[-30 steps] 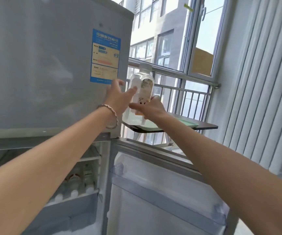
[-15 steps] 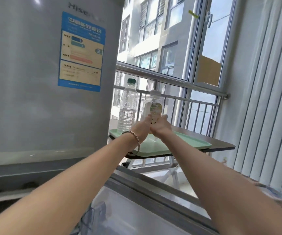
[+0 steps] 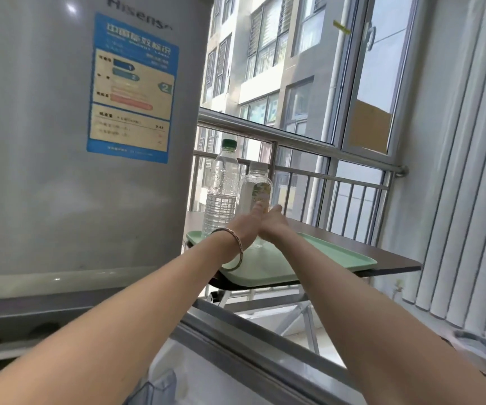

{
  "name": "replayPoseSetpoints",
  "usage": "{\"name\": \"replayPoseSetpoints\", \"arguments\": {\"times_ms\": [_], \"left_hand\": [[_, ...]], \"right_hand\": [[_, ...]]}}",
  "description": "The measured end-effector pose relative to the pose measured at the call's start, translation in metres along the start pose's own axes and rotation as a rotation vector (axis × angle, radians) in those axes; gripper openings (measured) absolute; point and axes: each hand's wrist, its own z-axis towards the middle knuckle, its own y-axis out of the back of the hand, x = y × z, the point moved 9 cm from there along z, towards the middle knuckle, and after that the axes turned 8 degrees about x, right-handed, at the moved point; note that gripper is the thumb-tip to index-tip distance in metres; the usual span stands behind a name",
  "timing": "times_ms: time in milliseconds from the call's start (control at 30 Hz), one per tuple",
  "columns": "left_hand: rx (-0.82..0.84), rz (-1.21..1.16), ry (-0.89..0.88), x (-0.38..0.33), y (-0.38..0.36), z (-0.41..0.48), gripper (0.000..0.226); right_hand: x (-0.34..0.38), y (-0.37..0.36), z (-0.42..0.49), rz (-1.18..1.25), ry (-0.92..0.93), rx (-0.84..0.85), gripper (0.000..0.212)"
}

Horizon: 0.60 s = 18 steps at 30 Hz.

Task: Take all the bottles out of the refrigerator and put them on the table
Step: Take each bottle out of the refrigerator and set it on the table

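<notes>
A clear bottle with a white cap and a yellow-green label (image 3: 255, 185) stands on the mint-green tray (image 3: 338, 258) on the dark table (image 3: 393, 266). My left hand (image 3: 243, 228) and my right hand (image 3: 272, 226) are pressed together around its lower half, hiding it. Just left of it on the tray stands a taller clear water bottle with a green cap (image 3: 222, 188), touching or nearly touching it. The grey refrigerator (image 3: 46, 171) fills the left side. Its inside is out of sight.
The open lower fridge door (image 3: 265, 349) juts out under my arms, between me and the table. A metal railing (image 3: 309, 141) and window run behind the table. White vertical blinds (image 3: 469, 171) hang at the right. The tray's right half holds nothing.
Both hands carried the white-capped bottle away from the fridge and lowered it onto the tray beside the green-capped bottle. The view rose, and the fridge shelves dropped out of sight.
</notes>
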Motion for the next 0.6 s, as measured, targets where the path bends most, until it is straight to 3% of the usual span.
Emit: {"name": "replayPoseSetpoints", "arguments": {"times_ms": [167,300,433,600], "left_hand": [[-0.051,0.349,-0.048,-0.016,0.024,-0.049,0.046],[-0.091,0.575,-0.084,-0.021,0.051,-0.105,0.051],[-0.106,0.642,-0.152,-0.009,0.078,-0.153,0.037],[-0.039,0.761,-0.063,0.042,0.103,-0.216,0.031]], "right_hand": [[0.038,0.024,-0.055,-0.168,0.218,-0.140,0.075],[0.084,0.012,-0.121,-0.274,0.394,-0.110,0.042],[0.120,-0.023,-0.178,-0.359,0.477,-0.022,0.021],[0.138,-0.107,-0.229,-0.424,0.472,0.173,0.020]]}}
